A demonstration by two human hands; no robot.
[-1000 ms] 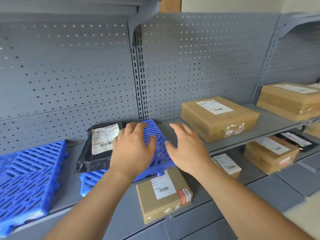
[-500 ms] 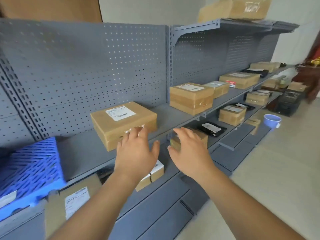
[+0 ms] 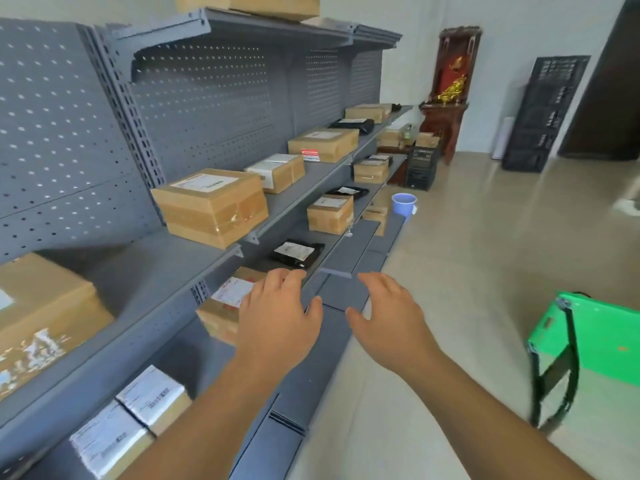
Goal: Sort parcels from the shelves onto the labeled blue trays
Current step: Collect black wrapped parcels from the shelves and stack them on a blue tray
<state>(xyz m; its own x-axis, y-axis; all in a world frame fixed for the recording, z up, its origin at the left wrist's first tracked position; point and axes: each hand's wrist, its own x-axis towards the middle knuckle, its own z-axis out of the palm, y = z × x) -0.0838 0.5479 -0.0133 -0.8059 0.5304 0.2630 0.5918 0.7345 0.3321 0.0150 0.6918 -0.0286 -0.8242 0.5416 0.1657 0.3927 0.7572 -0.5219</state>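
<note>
The person stands beside a long grey shelf unit [image 3: 221,109] with both arms stretched forward. The left hand [image 3: 277,317] and the right hand [image 3: 388,317] are side by side with a gap between them. Their palms are turned down and the fingers are straight and a little spread. Neither hand holds anything. The left hand is in front of a brown box [image 3: 221,306] on the lower shelf and hides its right part; whether it touches the box cannot be told. The right hand is over the outer edge of the lowest shelf boards, next to the floor [image 3: 467,271].

The parcels all lie on the shelves. On the middle shelf [image 3: 156,265] a large blurred box [image 3: 38,313] is at the far left. After it comes a taped cardboard box [image 3: 211,206], a smaller box [image 3: 277,171] just behind it, and a box with a red sticker [image 3: 322,143] further along. On the lower shelf a black mailer bag [image 3: 298,252] with a white label lies beyond the brown box, and another carton [image 3: 330,214] stands after it. At the bottom left a small labelled box [image 3: 152,400] touches a second labelled box [image 3: 107,438].

On the floor a light blue bucket [image 3: 403,204] stands near the shelves and a black crate [image 3: 422,166] is behind it. A green container [image 3: 595,341] with a black frame is at the right, well apart from the shelves.
</note>
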